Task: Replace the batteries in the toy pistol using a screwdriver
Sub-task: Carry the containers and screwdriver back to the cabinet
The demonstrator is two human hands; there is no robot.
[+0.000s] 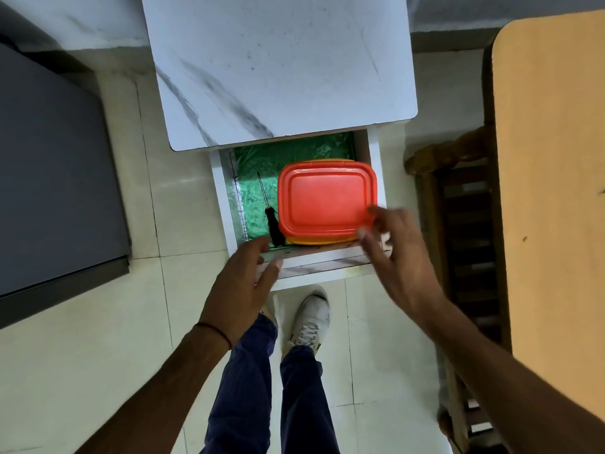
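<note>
At the left edge of the frame a grey cabinet top [55, 165] is standing beside a white marbled side table [278, 70], whose drawer [218, 191] is sitting pulled out toward the bottom of the frame. The left hand [240, 280] is hovering over the drawer's lower left corner with fingers straight and spread, holding nothing. Just above its fingertips the screwdriver [269, 213] is lying flat on the drawer's crinkled green liner [258, 158]; it is showing a thin dark metal shaft pointing up the frame and a stubby black handle near the drawer front, lying just beside the left edge of a red lid [327, 196]. That lid is covering an orange box [314, 240] filling the drawer's right side. The right hand [396, 253] is hanging at the lid's lower right corner, fingers parted and gripping nothing; blur is hiding whether they touch it. A wooden chair [458, 224] and a tan tabletop [550, 191] are occupying the right edge.
</note>
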